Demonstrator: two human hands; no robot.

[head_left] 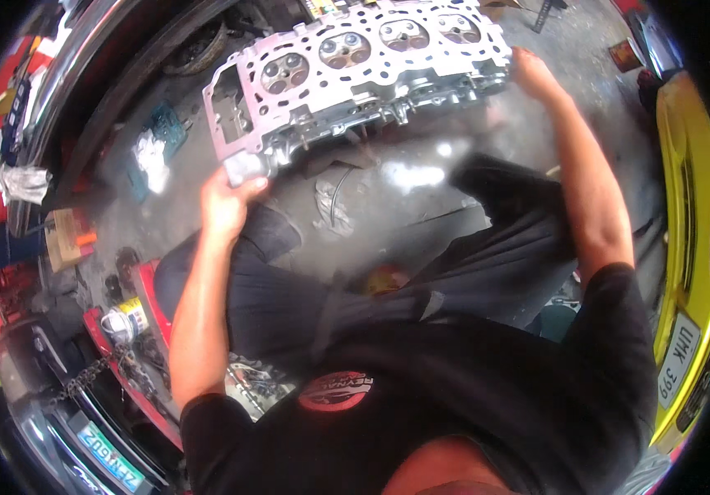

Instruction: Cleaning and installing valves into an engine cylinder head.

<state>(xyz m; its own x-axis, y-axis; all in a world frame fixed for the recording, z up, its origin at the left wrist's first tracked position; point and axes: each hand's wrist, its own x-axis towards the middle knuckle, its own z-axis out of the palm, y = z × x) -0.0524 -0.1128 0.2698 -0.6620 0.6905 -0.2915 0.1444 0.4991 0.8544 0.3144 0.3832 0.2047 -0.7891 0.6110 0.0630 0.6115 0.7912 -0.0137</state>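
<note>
An engine cylinder head (313, 99) is held up in front of me, between my two hands. Its flat silver face, with a row of several round combustion chambers and their valves, is turned toward me. My left hand (227, 198) grips the near left corner, thumb on top by a squarish metal end. At the far right end, my right hand (534, 73) is closed around the edge; most of its fingers are hidden behind the part. The side nearest me carries ports and studs.
Below lies a grey concrete floor (388, 214) with a crumpled rag (334, 202). A teal tray (169, 132) with white cloth is at left. A yellow car (689, 206) borders the right, a dark car (49, 396) the lower left. A tin can (625, 55) stands at far right.
</note>
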